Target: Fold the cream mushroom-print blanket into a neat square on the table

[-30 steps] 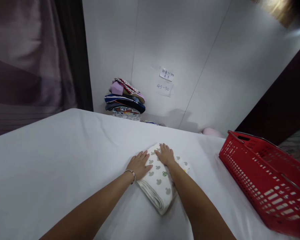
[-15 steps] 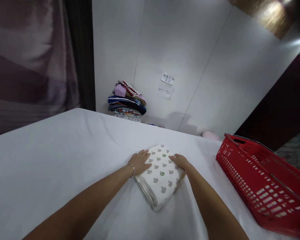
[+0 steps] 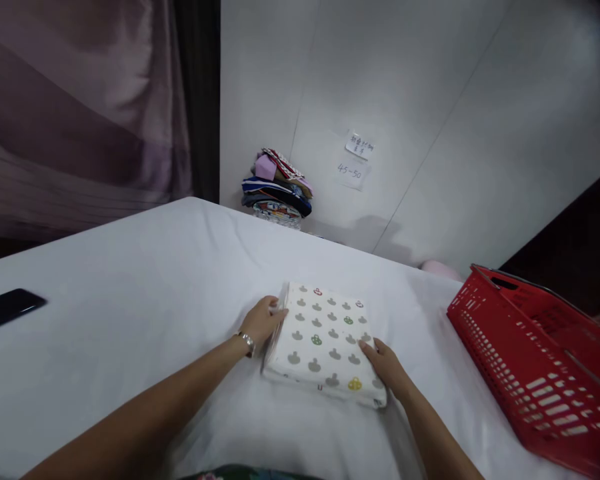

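A white folded cloth point(image 3: 325, 340) with grey, green, red and yellow mushroom prints lies on the white-covered bed or table in front of me. On its left edge, my left hand point(image 3: 263, 325), with a bracelet at the wrist, has its thumb on top and its fingers along the side. My right hand point(image 3: 386, 365) grips the right edge, thumb on the upper face and fingers partly hidden behind the side. The cloth forms a flat, thick rectangle with its folded layers showing at the near edge.
A red plastic basket point(image 3: 525, 367) stands at the right. At the far edge is a stack of folded fabrics point(image 3: 277, 190) against the wall. A dark phone-like object point(image 3: 13, 308) lies at the far left. Paper notes point(image 3: 353, 172) hang on the wall.
The cloth has been turned so that its near edge lies more squarely towards me. My hands went from lying flat on it to holding its left and right edges. The camera view shifted left.
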A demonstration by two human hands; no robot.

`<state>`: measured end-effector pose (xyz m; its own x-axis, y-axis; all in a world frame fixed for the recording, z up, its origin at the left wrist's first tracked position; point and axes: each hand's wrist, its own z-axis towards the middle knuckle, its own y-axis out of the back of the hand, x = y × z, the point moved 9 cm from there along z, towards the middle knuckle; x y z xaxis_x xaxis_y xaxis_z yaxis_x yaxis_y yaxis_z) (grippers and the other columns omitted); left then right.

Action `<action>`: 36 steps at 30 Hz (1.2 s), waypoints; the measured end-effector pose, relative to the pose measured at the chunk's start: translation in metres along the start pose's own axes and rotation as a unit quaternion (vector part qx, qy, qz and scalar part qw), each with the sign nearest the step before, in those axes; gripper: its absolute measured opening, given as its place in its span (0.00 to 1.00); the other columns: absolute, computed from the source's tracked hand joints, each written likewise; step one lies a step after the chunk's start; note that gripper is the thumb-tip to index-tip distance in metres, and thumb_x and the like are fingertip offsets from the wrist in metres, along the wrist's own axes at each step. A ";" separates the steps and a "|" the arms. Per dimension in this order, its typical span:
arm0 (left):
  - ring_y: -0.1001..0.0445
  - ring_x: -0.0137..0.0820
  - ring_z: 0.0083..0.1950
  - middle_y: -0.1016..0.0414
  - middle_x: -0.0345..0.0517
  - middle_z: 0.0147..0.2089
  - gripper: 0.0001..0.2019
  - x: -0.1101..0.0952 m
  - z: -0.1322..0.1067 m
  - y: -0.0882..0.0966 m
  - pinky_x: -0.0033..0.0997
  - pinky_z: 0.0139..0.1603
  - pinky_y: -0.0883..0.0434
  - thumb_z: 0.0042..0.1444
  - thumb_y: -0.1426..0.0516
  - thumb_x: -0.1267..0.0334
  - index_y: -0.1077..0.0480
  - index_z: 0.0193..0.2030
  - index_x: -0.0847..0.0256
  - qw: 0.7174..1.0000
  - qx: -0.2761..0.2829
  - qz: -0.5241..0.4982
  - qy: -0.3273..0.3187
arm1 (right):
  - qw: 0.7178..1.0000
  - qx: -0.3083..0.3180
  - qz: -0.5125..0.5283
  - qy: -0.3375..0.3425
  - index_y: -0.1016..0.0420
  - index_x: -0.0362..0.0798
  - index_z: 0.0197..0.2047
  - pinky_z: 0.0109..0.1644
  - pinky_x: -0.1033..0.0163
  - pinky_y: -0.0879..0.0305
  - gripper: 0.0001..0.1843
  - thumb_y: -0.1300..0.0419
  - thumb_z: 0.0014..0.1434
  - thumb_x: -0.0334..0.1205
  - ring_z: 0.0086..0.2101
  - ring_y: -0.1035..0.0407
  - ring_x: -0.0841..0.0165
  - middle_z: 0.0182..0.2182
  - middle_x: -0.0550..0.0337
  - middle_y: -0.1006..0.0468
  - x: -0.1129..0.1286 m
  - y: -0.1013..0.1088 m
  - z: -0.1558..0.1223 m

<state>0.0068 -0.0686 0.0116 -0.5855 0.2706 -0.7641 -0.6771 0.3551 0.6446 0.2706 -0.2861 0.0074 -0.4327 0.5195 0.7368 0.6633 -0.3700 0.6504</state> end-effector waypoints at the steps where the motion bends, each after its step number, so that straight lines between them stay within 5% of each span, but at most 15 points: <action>1: 0.26 0.34 0.42 0.28 0.47 0.50 0.25 0.005 -0.012 0.000 0.31 0.43 0.31 0.52 0.49 0.47 0.39 0.52 0.60 1.000 0.007 -0.024 0.017 | 1.000 0.011 0.016 0.005 0.26 0.46 0.44 0.42 0.61 0.32 0.23 0.47 0.54 0.55 0.41 0.28 0.60 0.42 0.54 0.22 -0.002 -0.004 -0.002; 5: 0.26 0.35 0.40 0.26 0.44 0.44 0.24 0.008 -0.038 -0.003 0.31 0.38 0.31 0.48 0.45 0.48 0.38 0.50 0.57 0.996 0.052 -0.059 0.031 | 0.999 0.003 0.049 0.020 0.29 0.45 0.46 0.46 0.60 0.33 0.25 0.48 0.55 0.56 0.44 0.29 0.59 0.44 0.51 0.24 -0.004 -0.017 -0.007; 12: 0.26 0.34 0.39 0.25 0.44 0.40 0.19 0.012 -0.024 0.022 0.29 0.40 0.33 0.46 0.43 0.62 0.35 0.47 0.60 0.996 0.039 -0.058 0.052 | 0.997 -0.011 0.059 0.049 0.30 0.46 0.47 0.47 0.58 0.34 0.27 0.49 0.55 0.58 0.46 0.30 0.59 0.45 0.52 0.24 0.012 -0.043 -0.026; 15: 0.26 0.33 0.40 0.26 0.44 0.42 0.18 0.016 -0.035 0.029 0.29 0.39 0.33 0.46 0.43 0.60 0.35 0.45 0.59 0.997 0.024 -0.056 0.048 | 0.999 -0.007 -0.021 0.032 0.31 0.46 0.50 0.48 0.55 0.35 0.30 0.50 0.55 0.60 0.46 0.31 0.56 0.45 0.50 0.25 0.006 -0.036 -0.031; 18: 0.28 0.33 0.37 0.28 0.43 0.41 0.17 0.019 -0.055 0.037 0.30 0.36 0.35 0.48 0.44 0.52 0.36 0.42 0.57 0.999 -0.030 -0.027 0.037 | 0.988 -0.071 -0.132 0.038 0.40 0.42 0.59 0.49 0.48 0.36 0.37 0.49 0.54 0.60 0.48 0.33 0.51 0.48 0.44 0.27 0.010 -0.014 -0.031; 22: 0.32 0.30 0.31 0.32 0.39 0.33 0.16 0.017 -0.074 0.043 0.30 0.31 0.39 0.49 0.47 0.46 0.38 0.34 0.57 0.997 -0.076 0.012 0.016 | 0.960 -0.113 -0.160 0.201 0.42 0.44 0.61 0.56 0.50 0.41 0.31 0.51 0.58 0.52 0.55 0.40 0.56 0.56 0.47 0.36 0.067 -0.021 -0.041; 28: 0.37 0.26 0.28 0.39 0.36 0.30 0.16 0.010 -0.077 0.041 0.29 0.30 0.42 0.52 0.49 0.48 0.42 0.24 0.58 0.996 -0.075 0.032 -0.042 | 0.905 0.037 -0.109 0.410 0.36 0.52 0.57 0.57 0.53 0.40 0.22 0.47 0.59 0.43 0.53 0.39 0.61 0.53 0.54 0.32 0.154 -0.103 -0.085; 32: 0.38 0.26 0.28 0.40 0.36 0.28 0.17 0.012 -0.073 0.039 0.29 0.31 0.41 0.52 0.48 0.49 0.43 0.22 0.59 0.995 -0.069 0.005 -0.066 | 0.890 0.060 -0.094 0.442 0.34 0.52 0.56 0.56 0.52 0.39 0.21 0.45 0.58 0.40 0.52 0.38 0.60 0.52 0.53 0.32 0.179 -0.132 -0.094; 36: 0.37 0.26 0.29 0.40 0.37 0.28 0.18 0.017 -0.069 0.038 0.29 0.32 0.39 0.53 0.49 0.48 0.43 0.20 0.59 0.995 -0.062 -0.040 -0.064 | 0.900 0.041 -0.101 0.422 0.31 0.50 0.51 0.54 0.53 0.38 0.17 0.47 0.59 0.38 0.49 0.35 0.61 0.49 0.53 0.28 0.191 -0.135 -0.071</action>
<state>-0.0597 -0.1125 0.0251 -0.4707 0.3599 -0.8055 -0.7740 0.2698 0.5729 0.0552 -0.1915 0.0735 -0.8365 -0.2124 0.5051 0.5465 -0.2580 0.7967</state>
